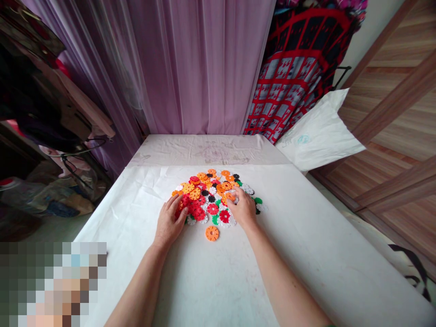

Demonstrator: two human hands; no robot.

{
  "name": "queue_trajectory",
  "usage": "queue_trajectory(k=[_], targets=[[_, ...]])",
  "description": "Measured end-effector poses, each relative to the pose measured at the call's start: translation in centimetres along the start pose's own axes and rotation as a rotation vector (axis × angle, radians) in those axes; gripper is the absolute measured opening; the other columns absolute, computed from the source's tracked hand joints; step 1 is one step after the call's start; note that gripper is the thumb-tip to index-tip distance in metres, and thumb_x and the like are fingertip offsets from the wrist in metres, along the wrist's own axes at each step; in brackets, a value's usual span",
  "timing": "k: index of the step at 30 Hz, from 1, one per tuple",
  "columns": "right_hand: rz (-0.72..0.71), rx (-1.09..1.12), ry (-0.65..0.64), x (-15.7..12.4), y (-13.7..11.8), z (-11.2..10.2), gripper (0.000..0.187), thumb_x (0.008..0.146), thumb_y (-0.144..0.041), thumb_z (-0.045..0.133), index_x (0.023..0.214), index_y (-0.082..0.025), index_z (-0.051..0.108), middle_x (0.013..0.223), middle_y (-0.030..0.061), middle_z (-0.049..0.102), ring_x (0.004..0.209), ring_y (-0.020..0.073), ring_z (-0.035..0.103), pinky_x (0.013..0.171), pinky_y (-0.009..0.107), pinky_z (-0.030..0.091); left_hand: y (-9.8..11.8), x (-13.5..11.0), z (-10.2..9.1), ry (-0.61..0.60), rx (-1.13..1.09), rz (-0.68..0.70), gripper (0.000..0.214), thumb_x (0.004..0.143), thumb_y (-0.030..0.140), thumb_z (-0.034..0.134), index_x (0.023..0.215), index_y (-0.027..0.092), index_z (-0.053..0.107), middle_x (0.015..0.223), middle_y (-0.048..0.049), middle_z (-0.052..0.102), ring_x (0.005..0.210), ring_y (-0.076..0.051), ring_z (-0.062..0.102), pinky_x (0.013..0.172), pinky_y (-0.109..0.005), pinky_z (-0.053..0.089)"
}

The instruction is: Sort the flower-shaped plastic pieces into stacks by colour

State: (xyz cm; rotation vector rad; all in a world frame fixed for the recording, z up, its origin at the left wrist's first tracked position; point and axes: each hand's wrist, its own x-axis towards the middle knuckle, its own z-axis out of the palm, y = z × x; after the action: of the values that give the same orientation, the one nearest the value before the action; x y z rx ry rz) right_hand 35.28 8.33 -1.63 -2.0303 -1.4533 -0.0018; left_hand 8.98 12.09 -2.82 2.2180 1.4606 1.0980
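A loose pile of notched plastic interlocking discs lies on the white-covered table, in red, orange, white, black and green. At the pile's left edge, my left hand rests with its fingers apart beside the red discs, holding nothing that shows. My right hand is over the right side, thumb and fingers closed around an orange disc. A single orange disc lies apart, nearer to me, between my forearms. Some discs are hidden beneath my fingers.
Beyond the table hangs a purple curtain, with a red and black patterned cloth beside it. A white bag stands at the far right corner. Clothes hang at left; a wooden wardrobe stands at right. A blurred patch covers the lower left.
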Motion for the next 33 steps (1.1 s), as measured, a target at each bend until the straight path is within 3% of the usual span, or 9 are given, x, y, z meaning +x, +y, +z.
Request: queue_trajectory(k=[3,6,12,17,21,25,28,33], targets=[[0.01,0.014,0.02,-0.4,0.1,-0.1,0.052,0.077,-0.025,0.066,0.128,-0.018,0.058,0.113,0.0084,0.072,0.104,0.0254,0.063,0.091,0.037,0.044,0.1,0.0,0.0,-0.004,0.001,0.0,0.044,0.091,0.044,0.052,0.128,0.021,0.063,0.134,-0.0124,0.063,0.126,-0.028,0.057,0.109,-0.05,0.045],[0.039,-0.077,-0.01,-0.7,-0.3,-0.8,0.046,0.081,-0.032,0.065,0.125,-0.018,0.061,0.116,0.0113,0.071,0.109,0.0281,0.06,0.092,0.039,0.041,0.3,0.1,-0.1,-0.012,0.002,0.0,0.045,0.092,0.045,0.051,0.128,0.02,0.063,0.134,-0.0134,0.062,0.127,-0.028,0.057,0.109,-0.05,0.045],[0.078,-0.182,-0.158,0.2,-1.4,-2.0,0.033,0.086,-0.037,0.062,0.117,-0.026,0.067,0.116,0.0065,0.072,0.108,0.026,0.06,0.088,0.036,0.04,0.3,0.0,-0.2,-0.012,0.001,-0.009,0.044,0.091,0.043,0.052,0.128,0.021,0.063,0.134,-0.0121,0.063,0.127,-0.028,0.057,0.109,-0.048,0.045],[0.096,-0.235,-0.182,1.1,-1.6,-1.8,0.033,0.086,-0.034,0.061,0.116,-0.023,0.068,0.112,0.0065,0.073,0.104,0.0253,0.062,0.088,0.036,0.042,0.2,0.0,-0.1,-0.033,0.007,-0.022,0.047,0.091,0.045,0.051,0.129,0.019,0.062,0.135,-0.0136,0.062,0.127,-0.029,0.056,0.109,-0.048,0.045],[-0.058,-0.159,-0.053,0.5,-1.2,-1.8,0.03,0.083,-0.028,0.064,0.111,-0.019,0.07,0.107,0.0099,0.074,0.099,0.0251,0.065,0.088,0.036,0.046,0.2,0.0,-0.1,-0.032,0.003,-0.018,0.046,0.091,0.044,0.052,0.129,0.02,0.062,0.135,-0.0132,0.062,0.126,-0.029,0.057,0.108,-0.049,0.045],[-0.339,0.112,0.074,-2.7,-1.6,-2.4,0.019,0.084,-0.025,0.063,0.101,-0.02,0.07,0.107,0.0089,0.074,0.101,0.0228,0.066,0.091,0.036,0.051,0.4,0.0,-0.1,-0.03,0.001,-0.022,0.045,0.091,0.044,0.052,0.128,0.02,0.062,0.135,-0.0137,0.062,0.128,-0.029,0.056,0.109,-0.051,0.045],[-0.467,0.224,0.073,-6.2,-2.3,-2.8,0.016,0.085,-0.024,0.06,0.099,-0.022,0.068,0.102,0.0071,0.074,0.097,0.021,0.068,0.089,0.036,0.053,0.5,0.0,-0.1,-0.035,-0.004,-0.026,0.045,0.091,0.043,0.053,0.129,0.021,0.062,0.136,-0.0134,0.062,0.128,-0.029,0.055,0.11,-0.052,0.043],[-0.502,0.226,0.02,-9.6,-2.8,-2.8,0.015,0.084,-0.019,0.061,0.098,-0.022,0.065,0.102,0.006,0.074,0.094,0.0212,0.068,0.087,0.036,0.053,0.4,0.1,-0.2,-0.058,-0.006,-0.015,0.047,0.091,0.044,0.052,0.13,0.019,0.06,0.138,-0.0147,0.06,0.129,-0.029,0.055,0.11,-0.051,0.042]])
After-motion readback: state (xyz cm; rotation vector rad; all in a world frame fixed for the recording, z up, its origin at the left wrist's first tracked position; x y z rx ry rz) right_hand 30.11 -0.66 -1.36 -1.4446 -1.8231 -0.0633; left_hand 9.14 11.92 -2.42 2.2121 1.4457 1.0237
